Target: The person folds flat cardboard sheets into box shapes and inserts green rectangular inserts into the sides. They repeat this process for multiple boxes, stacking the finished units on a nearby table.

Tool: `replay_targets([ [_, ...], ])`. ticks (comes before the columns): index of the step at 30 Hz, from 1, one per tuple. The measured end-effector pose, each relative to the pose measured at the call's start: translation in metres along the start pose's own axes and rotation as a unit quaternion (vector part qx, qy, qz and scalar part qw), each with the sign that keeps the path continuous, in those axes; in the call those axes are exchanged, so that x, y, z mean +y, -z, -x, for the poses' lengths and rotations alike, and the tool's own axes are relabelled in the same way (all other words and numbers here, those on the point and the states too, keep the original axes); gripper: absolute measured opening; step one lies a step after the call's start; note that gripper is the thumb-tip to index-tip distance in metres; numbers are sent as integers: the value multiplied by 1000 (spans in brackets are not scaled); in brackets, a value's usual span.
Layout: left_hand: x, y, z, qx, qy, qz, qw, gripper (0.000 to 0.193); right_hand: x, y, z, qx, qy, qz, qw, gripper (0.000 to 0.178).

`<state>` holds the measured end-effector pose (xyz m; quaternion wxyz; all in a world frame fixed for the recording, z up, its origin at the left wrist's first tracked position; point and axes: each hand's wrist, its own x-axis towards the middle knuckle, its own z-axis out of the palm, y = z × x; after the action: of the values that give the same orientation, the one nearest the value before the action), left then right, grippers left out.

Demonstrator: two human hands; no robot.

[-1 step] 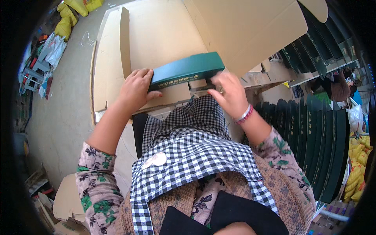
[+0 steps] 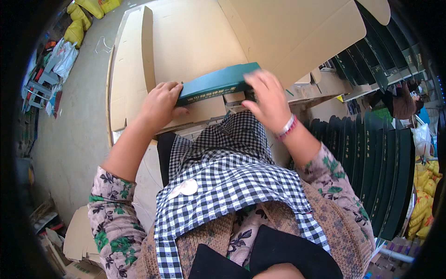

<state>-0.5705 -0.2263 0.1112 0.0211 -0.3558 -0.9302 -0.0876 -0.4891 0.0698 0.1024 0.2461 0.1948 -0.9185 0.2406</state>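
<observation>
A dark green cardboard box side [image 2: 211, 83] with gold lettering stands folded up along the near edge of a large tan cardboard sheet [image 2: 195, 42]. My left hand [image 2: 161, 102] grips its left end, fingers over the end and thumb in front. At the right end is my right hand [image 2: 268, 97], its fingers slightly blurred and stretched over the green surface, the thumb held apart. A tan flap [image 2: 202, 110] sticks out below the green side, nearest my apron. What lies under my right palm is hidden.
A narrow tan flap [image 2: 147, 51] stands up at the sheet's left. Many dark green folders or boxes [image 2: 367, 162] stand in a row at my right, with more [image 2: 367, 60] on a far-right table. Yellow sacks [image 2: 74, 32] lie on the floor at far left.
My right hand has moved up and slightly left, its fingers now over the top of the green side's right end. The left hand stays almost in place.
</observation>
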Motion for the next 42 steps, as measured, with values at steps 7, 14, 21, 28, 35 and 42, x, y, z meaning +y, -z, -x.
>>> replay_targets([
  [7, -12, 9, -13, -289, 83, 43, 953, 16, 38, -39, -63, -462, -86, 58, 881, 18],
  [14, 2, 3, -15, -283, 83, 20, 955, 14, 54, -44, -54, -449, 27, 56, 891, 16],
  [21, 172, -1, -26, 246, -350, 243, 870, 41, 112, -5, -117, -42, -99, 303, 947, 39],
  [28, 76, 33, 9, 234, -242, 233, 912, 35, -44, -87, -68, -282, -1, -47, 958, 31],
  [35, -51, 88, 11, 41, -81, -330, 939, 45, 96, -15, -46, -225, 156, 90, 958, 32],
  [42, -77, 37, -44, -141, -164, -402, 890, 27, 121, 37, -3, -313, 129, 72, 938, 43],
])
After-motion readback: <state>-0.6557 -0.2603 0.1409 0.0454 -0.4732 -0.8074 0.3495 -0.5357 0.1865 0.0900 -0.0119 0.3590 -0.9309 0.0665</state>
